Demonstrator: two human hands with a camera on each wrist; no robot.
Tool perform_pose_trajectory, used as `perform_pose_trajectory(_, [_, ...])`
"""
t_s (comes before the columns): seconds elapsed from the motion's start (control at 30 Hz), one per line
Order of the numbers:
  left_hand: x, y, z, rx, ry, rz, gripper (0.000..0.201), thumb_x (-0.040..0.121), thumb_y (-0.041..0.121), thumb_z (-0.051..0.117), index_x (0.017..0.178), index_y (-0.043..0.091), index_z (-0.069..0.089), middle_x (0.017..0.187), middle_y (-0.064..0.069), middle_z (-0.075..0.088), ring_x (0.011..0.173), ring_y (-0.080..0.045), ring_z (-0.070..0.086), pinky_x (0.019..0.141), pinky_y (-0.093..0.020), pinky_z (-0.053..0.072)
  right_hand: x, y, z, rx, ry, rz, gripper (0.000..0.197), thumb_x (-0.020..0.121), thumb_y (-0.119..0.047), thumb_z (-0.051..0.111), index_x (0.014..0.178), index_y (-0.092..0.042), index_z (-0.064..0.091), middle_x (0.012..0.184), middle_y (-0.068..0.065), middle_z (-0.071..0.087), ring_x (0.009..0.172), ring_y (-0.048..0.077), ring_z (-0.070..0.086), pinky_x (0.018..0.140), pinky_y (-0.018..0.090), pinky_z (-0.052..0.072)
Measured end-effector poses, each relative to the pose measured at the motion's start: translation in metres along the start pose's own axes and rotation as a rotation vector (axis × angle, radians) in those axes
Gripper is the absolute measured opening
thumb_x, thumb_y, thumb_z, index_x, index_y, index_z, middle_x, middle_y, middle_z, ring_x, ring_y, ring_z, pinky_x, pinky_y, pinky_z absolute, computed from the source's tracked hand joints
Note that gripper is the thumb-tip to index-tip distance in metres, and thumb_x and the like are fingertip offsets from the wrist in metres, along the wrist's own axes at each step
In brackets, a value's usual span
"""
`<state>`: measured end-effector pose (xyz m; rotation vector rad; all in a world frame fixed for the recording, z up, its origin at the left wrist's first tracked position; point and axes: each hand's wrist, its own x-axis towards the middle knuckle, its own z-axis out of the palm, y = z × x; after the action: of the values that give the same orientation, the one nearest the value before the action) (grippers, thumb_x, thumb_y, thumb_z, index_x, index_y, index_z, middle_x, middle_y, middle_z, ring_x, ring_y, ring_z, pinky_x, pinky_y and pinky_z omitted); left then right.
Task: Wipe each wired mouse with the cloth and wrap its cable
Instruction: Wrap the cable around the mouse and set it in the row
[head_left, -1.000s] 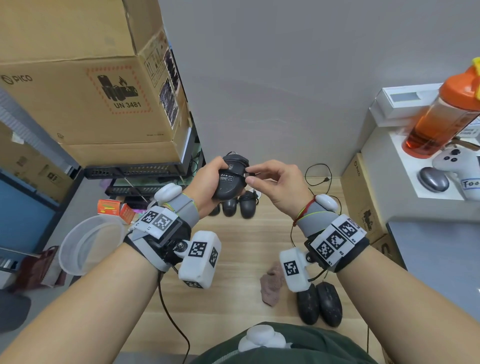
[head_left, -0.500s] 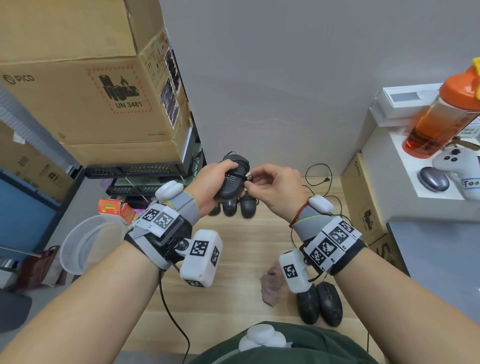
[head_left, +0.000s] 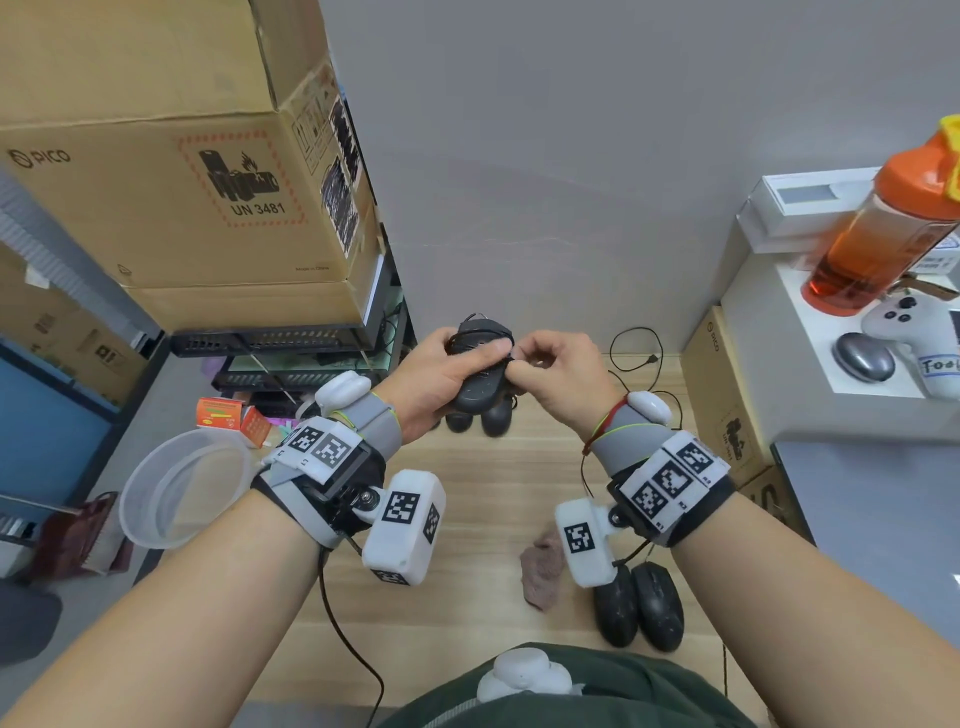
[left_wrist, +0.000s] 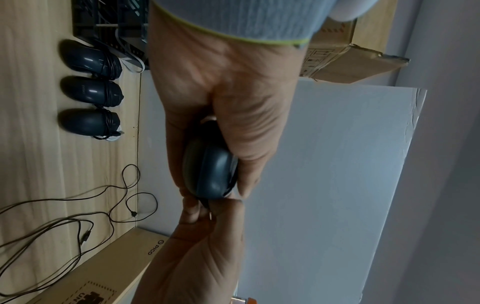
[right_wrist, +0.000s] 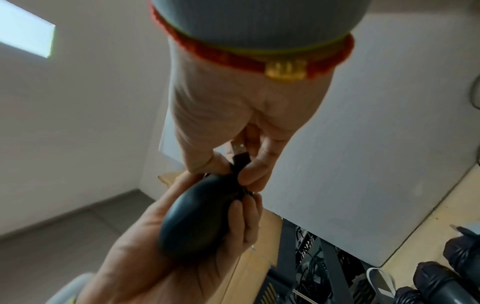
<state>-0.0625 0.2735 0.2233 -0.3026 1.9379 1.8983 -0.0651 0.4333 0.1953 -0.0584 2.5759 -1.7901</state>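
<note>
My left hand (head_left: 457, 371) grips a black wired mouse (head_left: 475, 387) in the air above the wooden table, its cable wound round the body. In the right wrist view my right hand (right_wrist: 233, 170) pinches the cable's USB plug (right_wrist: 240, 154) right against the mouse (right_wrist: 197, 214). Three wrapped mice (left_wrist: 89, 91) lie in a row by the back wall. A pinkish cloth (head_left: 543, 571) lies crumpled on the table near me. Two more black mice (head_left: 639, 605) sit beside it, below my right wrist.
Loose black cables (left_wrist: 78, 205) trail over the table's right side. Stacked cardboard boxes (head_left: 171, 197) and a black rack stand at left, with a clear plastic tub (head_left: 182, 488) beside the table. An orange bottle (head_left: 883, 228) and a white controller sit on the right shelf.
My right hand has drawn in with the plug until its fingertips meet the mouse beside my left thumb. The mouse has tipped flatter and sunk slightly.
</note>
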Motion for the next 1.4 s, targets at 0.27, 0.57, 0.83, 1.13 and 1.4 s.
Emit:
perform_pose_trajectory(0.27, [-0.001,-0.003,-0.005,0.029,-0.037,0.051,0.066,0.052,0.016,0.081,0.115,0.018,0.060,0.092,-0.004,0.069,0.075,-0.018,0.069,0.077,-0.037,0.052,0.000,-0.001,-0.011,0.207,-0.262,0.035,0.009,0.068,-0.009,0.072,0.071,-0.016,0.067,0.070,0.005,0.064,0.071,0.018,0.058,0.074,0.031,0.045])
perform_pose_trajectory(0.57, [-0.004,-0.003,-0.009,0.032,-0.015,0.073,0.071,0.046,0.033,0.081,0.113,0.022,0.062,0.090,-0.002,0.070,0.080,-0.024,0.066,0.079,-0.045,0.047,-0.005,0.004,-0.012,0.489,-0.230,0.050,0.016,0.087,0.008,0.064,0.093,-0.007,0.065,0.080,0.007,0.068,0.067,0.010,0.067,0.069,0.021,0.056])
perform_pose_trajectory(0.83, [0.003,-0.008,-0.012,0.003,-0.024,0.137,0.045,0.075,0.016,0.082,0.115,0.016,0.062,0.097,-0.004,0.070,0.084,-0.017,0.068,0.076,-0.031,0.056,-0.011,0.000,-0.005,0.534,-0.127,0.037,0.013,0.090,0.002,0.065,0.095,-0.010,0.061,0.084,0.008,0.065,0.068,0.016,0.067,0.067,0.030,0.060])
perform_pose_trajectory(1.13, [0.005,-0.011,-0.014,0.003,-0.051,0.102,0.054,0.074,0.024,0.082,0.121,0.010,0.060,0.094,-0.005,0.070,0.076,-0.017,0.068,0.059,-0.028,0.052,-0.010,0.004,-0.010,0.340,-0.191,-0.027,0.010,0.093,-0.004,0.064,0.091,-0.013,0.063,0.084,0.004,0.065,0.070,0.022,0.065,0.066,0.034,0.059])
perform_pose_trajectory(1.4, [0.006,-0.012,-0.013,-0.015,-0.049,0.094,0.061,0.070,0.026,0.085,0.124,0.011,0.059,0.094,-0.006,0.070,0.075,-0.021,0.068,0.060,-0.031,0.052,-0.005,0.004,-0.014,0.296,-0.219,0.003,0.010,0.091,-0.002,0.066,0.086,-0.010,0.065,0.084,0.011,0.070,0.066,0.026,0.071,0.070,0.039,0.062])
